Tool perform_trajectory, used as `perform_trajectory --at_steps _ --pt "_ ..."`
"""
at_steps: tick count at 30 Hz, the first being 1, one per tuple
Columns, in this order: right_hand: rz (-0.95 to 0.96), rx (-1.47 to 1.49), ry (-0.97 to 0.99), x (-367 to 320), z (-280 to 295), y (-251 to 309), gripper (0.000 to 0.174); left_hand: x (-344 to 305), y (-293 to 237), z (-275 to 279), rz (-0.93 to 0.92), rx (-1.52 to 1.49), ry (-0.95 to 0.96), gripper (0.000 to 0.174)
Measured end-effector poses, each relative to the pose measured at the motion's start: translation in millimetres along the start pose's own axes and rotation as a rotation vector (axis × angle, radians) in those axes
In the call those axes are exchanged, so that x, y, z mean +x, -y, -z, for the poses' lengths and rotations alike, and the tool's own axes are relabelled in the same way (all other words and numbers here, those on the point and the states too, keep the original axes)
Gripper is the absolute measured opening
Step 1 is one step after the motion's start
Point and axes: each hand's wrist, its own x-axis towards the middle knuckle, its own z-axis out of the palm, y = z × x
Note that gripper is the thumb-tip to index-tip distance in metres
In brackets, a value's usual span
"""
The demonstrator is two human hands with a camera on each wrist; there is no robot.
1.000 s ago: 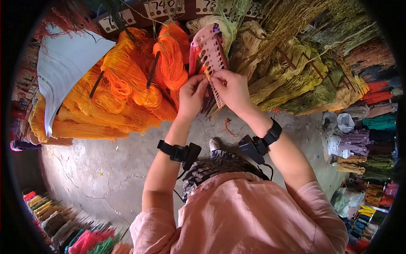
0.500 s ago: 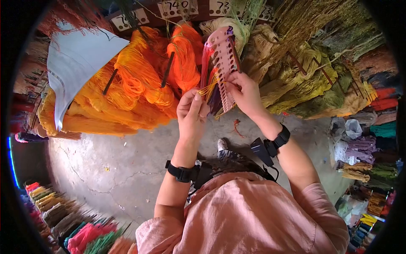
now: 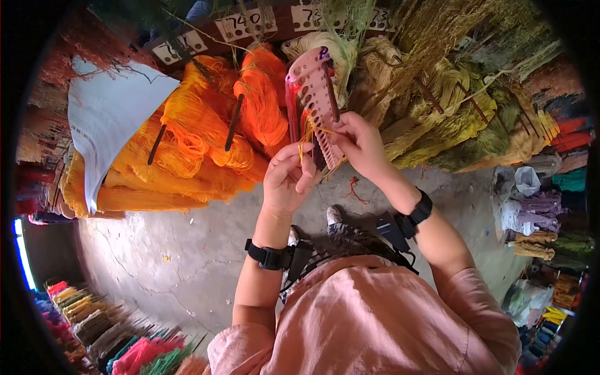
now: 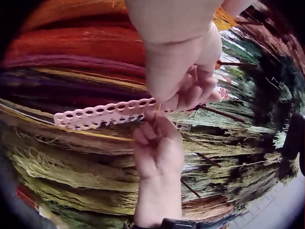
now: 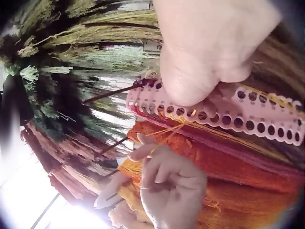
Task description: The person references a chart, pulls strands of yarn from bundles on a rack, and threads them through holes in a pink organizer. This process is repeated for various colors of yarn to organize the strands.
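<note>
The pink perforated card (image 3: 317,90) hangs tilted in front of the yarn, with red, purple and yellow threads through its holes along one side. My left hand (image 3: 287,178) is left of the card's lower part, a yellow thread (image 5: 177,128) running from the card to its curled fingers. My right hand (image 3: 365,147) pinches yellow thread at the card's right edge. In the left wrist view, the right hand (image 4: 159,152) has its fingertips at the card (image 4: 102,114). The right wrist view shows the left hand (image 5: 171,183) below the card (image 5: 228,112); the right fingertips are partly hidden.
Orange skeins (image 3: 262,94) hang on dark rods to the left, olive and green ones (image 3: 450,119) to the right. A white sheet (image 3: 112,106) hangs at far left, and numbered labels (image 3: 247,24) line the rail above. Concrete floor (image 3: 187,250) lies below.
From being together at the card, my hands have moved apart, the left drawing yellow thread leftward. Since half a second ago, the left fingers have spread somewhat and the thread lies differently over them.
</note>
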Motion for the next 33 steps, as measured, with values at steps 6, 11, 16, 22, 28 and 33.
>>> perform_trajectory --at_steps 6,11,16,22,28,33 --pt "-0.114 0.156 0.111 -17 16 24 0.015 21 13 -8 0.163 1.037 -0.256 0.016" --pt "0.039 -0.127 -0.053 6 11 9 0.020 12 12 1 -0.013 1.001 -0.474 0.005" --pt "0.168 -0.452 -0.202 25 -6 -10 0.032 -30 1 20 -0.032 0.412 -0.587 0.012" --pt "0.061 -0.153 -0.117 27 -2 -38 0.034 -134 -49 34 -0.212 -0.199 -0.570 0.025" --pt "-0.062 0.101 -0.074 14 -10 -2 0.018 -322 -131 120 -0.571 -0.204 -1.058 0.015" --pt "-0.030 0.015 -0.152 -4 -1 7 0.012 -307 -199 72 -0.216 0.917 -1.509 0.043"
